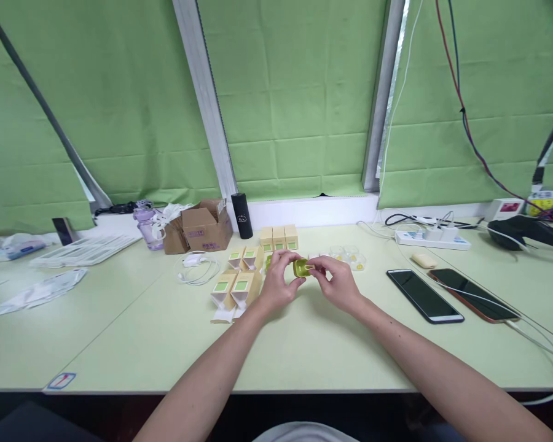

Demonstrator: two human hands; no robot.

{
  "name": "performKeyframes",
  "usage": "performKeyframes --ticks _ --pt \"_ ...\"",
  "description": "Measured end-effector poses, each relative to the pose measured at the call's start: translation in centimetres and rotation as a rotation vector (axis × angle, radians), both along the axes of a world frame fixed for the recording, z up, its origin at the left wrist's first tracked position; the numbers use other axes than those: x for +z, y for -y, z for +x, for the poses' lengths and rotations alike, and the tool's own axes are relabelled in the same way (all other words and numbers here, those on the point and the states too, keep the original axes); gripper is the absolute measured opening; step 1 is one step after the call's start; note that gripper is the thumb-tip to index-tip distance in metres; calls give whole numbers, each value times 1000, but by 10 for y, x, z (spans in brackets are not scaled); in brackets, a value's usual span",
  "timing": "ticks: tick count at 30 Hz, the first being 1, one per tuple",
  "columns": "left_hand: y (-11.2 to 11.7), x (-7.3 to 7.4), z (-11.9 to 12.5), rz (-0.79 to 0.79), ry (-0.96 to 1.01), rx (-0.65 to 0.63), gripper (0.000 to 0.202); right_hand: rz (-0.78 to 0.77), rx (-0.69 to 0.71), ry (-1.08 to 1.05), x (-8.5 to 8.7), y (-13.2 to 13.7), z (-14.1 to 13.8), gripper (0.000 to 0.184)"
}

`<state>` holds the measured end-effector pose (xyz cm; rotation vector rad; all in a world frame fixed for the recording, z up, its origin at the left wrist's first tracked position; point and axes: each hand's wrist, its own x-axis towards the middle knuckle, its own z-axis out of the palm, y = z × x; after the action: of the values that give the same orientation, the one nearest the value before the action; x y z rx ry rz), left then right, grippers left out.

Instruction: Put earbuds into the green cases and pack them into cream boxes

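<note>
A small olive-green open container (pixel 300 268) is held up above the table, its hollow side facing me. My left hand (pixel 277 283) grips it from the left between thumb and fingers. On the other side, my right hand (pixel 335 281) is closed in a pinch at the container's right edge, by a small pale piece too small to name. Several cream cartons with green labels (pixel 241 287) stand left of my left hand, some with flaps open. Three similar closed cartons (pixel 279 237) stand behind it. Clear plastic cups (pixel 350 255) with yellow spots sit behind my right hand.
A cardboard box (pixel 206 226), a black cylinder (pixel 242 216) and a purple bottle (pixel 148 227) stand at the back left. Two phones (pixel 424 296) lie at right, with a cable trailing over one. Behind them are a beige case (pixel 424 261) and a power strip (pixel 433 239).
</note>
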<state>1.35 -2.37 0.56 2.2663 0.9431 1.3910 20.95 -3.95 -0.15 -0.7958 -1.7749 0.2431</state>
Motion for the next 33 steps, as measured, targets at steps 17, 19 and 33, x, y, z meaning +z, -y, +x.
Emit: performKeyframes --ticks 17,19,33 --pt "3 -1 0 82 -42 -23 45 461 -357 502 2 -2 3 19" --pt "4 -1 0 95 -53 -27 46 475 -365 509 2 -2 3 19" --pt "1 -3 0 170 -93 -44 51 532 -355 521 2 -3 2 23"
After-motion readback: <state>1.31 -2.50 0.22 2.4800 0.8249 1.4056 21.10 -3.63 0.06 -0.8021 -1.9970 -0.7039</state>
